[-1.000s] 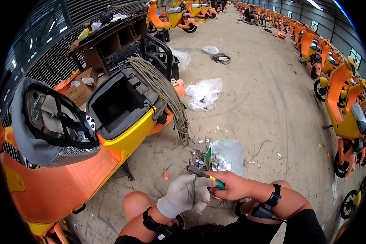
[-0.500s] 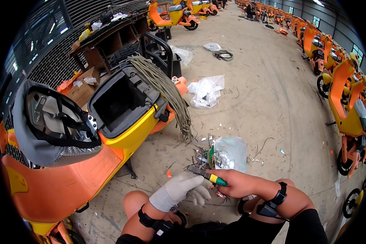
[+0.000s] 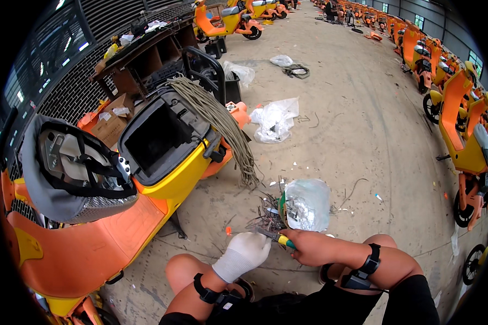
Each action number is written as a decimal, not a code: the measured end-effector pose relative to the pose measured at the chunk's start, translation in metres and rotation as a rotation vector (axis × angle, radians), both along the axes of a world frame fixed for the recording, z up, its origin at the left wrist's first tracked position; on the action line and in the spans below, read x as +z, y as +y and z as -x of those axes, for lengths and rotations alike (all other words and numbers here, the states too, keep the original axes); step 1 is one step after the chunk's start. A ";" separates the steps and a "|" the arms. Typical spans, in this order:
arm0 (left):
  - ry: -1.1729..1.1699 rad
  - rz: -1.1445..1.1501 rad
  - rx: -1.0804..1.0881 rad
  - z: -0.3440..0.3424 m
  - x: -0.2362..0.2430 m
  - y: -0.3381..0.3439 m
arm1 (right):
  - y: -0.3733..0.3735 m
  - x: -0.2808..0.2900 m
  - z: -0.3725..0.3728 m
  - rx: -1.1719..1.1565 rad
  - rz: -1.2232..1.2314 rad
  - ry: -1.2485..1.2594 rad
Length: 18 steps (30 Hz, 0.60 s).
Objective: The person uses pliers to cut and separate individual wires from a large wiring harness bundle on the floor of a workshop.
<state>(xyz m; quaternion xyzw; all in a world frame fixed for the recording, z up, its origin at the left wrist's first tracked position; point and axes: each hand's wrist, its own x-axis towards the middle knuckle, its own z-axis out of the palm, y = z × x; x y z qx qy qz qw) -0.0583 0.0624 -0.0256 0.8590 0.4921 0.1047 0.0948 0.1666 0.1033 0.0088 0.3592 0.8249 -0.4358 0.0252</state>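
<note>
My right hand is bare and closed around a pair of pliers with yellow-and-green handles. Their dark metal head points left, over the near edge of a loose pile of thin wire scraps on the floor. Just left of the pliers, my left hand wears a pale knitted glove and is curled closed. Its fingertips are hidden, so what it grips, if anything, cannot be made out. A clear plastic bag with a green edge lies beyond the pliers.
An orange-and-yellow scooter stands at my left, its grey padded seat tipped open beside a black storage box. Rope coils drape over its rear. More scooters line the right; another plastic bag lies farther off.
My left hand has gone from loosely spread fingers to a closed curl beside the pliers' head. The pliers have shifted slightly right and down.
</note>
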 end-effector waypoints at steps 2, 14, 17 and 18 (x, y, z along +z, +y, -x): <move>0.060 0.003 0.139 -0.007 -0.007 -0.005 | -0.003 0.001 0.005 -0.004 0.025 -0.027; 0.249 0.035 0.415 -0.040 -0.011 -0.011 | -0.008 -0.011 0.015 -0.090 0.114 -0.163; 0.189 0.084 0.349 -0.034 -0.011 -0.009 | -0.007 -0.004 0.014 -0.138 0.127 -0.152; 0.168 0.103 0.341 -0.033 -0.007 -0.006 | -0.006 -0.003 0.012 -0.129 0.107 -0.136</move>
